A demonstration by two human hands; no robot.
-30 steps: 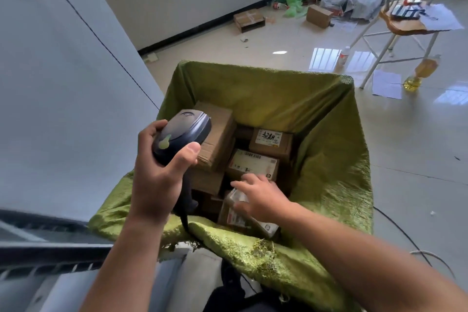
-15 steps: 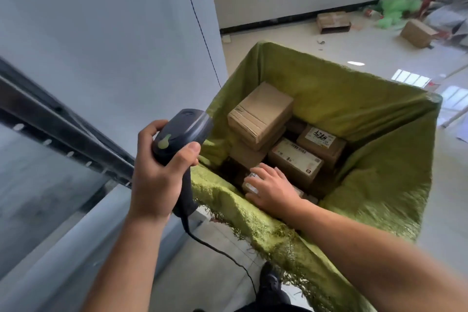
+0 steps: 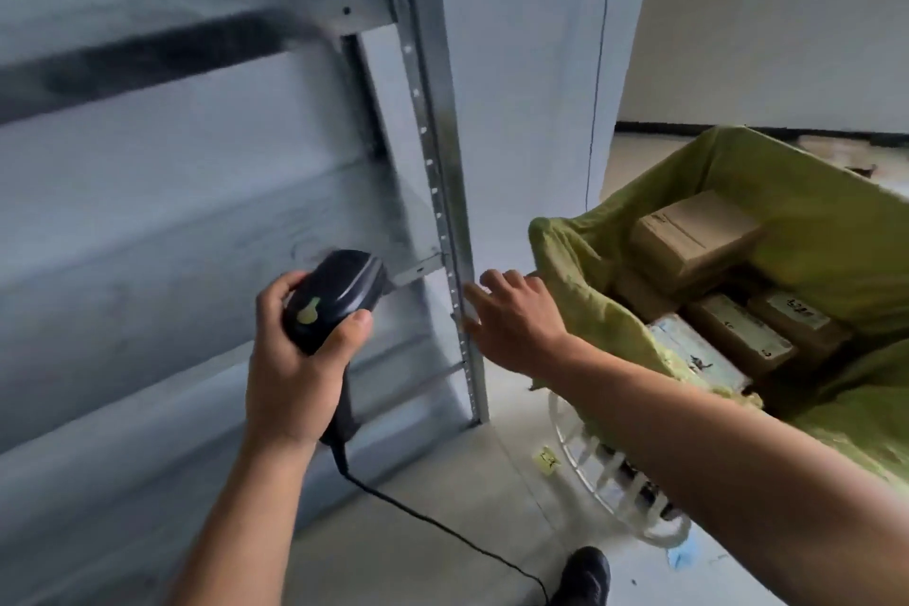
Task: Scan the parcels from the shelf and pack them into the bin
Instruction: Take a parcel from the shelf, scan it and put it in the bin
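Two hands are in view, and one scanner (image 3: 339, 295). The left hand (image 3: 290, 374), well to the left of the bin (image 3: 580, 290), is clamped round the scanner's handle with the thumb up beside its head. The right hand (image 3: 516, 325) hangs just left of the bin's near corner, fingers straight and apart, holding nothing.

Inside the bin lie perhaps five parcels (image 3: 693, 236). There is a plain brown box on top at the far side, another partly hidden under it, two labelled boxes (image 3: 738, 335) nearer, and a pale flat packet (image 3: 688, 349) against the near wall. The right forearm and the green cloth (image 3: 811, 221) lining the bin cover the rest, and the picture's edge cuts off the bin's right side.

The shelf (image 3: 172, 192), left of the bin, is smeared by motion, so what its boards carry cannot be made out. Only its perforated upright (image 3: 442, 162) reads clearly.

The scanner's long axis runs nearly upright, handle down in the fist. Its head tips up and right, towards the upright and the bin beyond. One cable (image 3: 442, 527) leaves the handle's foot and trails along the floor to a single dark shoe (image 3: 585, 571) below the bin.
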